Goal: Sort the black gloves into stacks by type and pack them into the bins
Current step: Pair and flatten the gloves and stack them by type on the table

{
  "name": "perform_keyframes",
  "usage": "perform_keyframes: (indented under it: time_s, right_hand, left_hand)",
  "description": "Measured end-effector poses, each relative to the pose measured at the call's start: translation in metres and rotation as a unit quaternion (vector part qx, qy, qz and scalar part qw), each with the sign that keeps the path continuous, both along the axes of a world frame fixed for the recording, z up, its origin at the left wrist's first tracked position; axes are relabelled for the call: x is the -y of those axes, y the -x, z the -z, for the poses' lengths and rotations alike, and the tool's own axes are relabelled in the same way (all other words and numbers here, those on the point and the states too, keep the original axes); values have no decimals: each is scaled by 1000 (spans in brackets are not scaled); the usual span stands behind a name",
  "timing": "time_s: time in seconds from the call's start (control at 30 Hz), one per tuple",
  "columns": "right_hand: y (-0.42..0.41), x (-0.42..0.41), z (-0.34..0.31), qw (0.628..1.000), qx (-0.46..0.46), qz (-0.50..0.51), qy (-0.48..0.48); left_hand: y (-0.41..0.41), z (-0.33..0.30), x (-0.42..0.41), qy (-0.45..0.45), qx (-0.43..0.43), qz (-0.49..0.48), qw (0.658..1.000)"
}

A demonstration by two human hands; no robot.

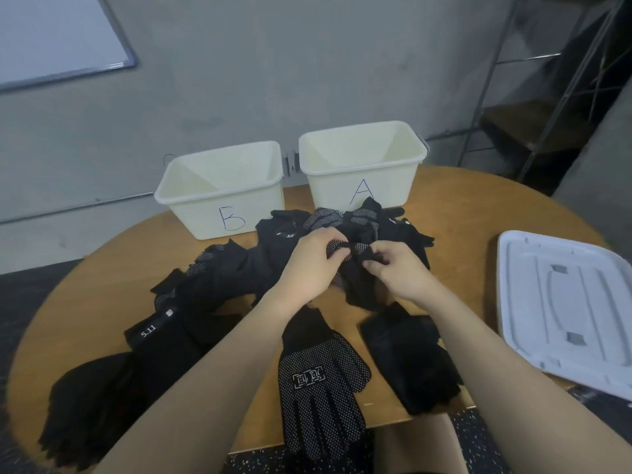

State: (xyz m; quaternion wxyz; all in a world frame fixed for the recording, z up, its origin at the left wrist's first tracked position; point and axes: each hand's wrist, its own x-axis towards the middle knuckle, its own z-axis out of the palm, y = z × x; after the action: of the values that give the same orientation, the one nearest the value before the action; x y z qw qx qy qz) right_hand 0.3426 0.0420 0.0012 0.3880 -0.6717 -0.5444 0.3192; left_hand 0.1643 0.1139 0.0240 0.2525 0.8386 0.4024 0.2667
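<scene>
Wooden table (102,302) carries bins (222,193) at twelve o'clock; left hand (313,265) and right hand (398,268) both pinch one dotted glove (355,249) above the pile (219,285).

Two bare forearms reach in from the bottom edge, no sleeves showing up to the frame's edge; left hand (313,265) and right hand (398,270) are ungloved, fingers without rings.

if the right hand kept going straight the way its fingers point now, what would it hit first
The right hand points left toward the left hand, both pinching one dotted glove. It would likely meet that glove bunching up, then the left hand's fingers.
</scene>
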Motion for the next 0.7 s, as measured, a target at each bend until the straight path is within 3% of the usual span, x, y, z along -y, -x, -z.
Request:
perform_keyframes:
  time_s: [0.17,0.27,0.37,0.57,0.7]
  right_hand:
    - [19,16,-40,985,-141,17,-97]
    - [34,26,-51,988,-128,1,-83]
    - [47,40,-52,996,-65,-27,-50]
    - [76,69,-64,987,-145,-27,-55]
    - [96,77,-73,990,-117,-53,-55]
  left_hand:
    - [24,-44,16,71,149,-6,986]
    - [46,-68,35,98,194,-13,976]
    - [77,-76,54,124,212,-41,968]
    - [138,-59,94,235,233,-135,934]
    - [160,-49,116,280,203,-153,926]
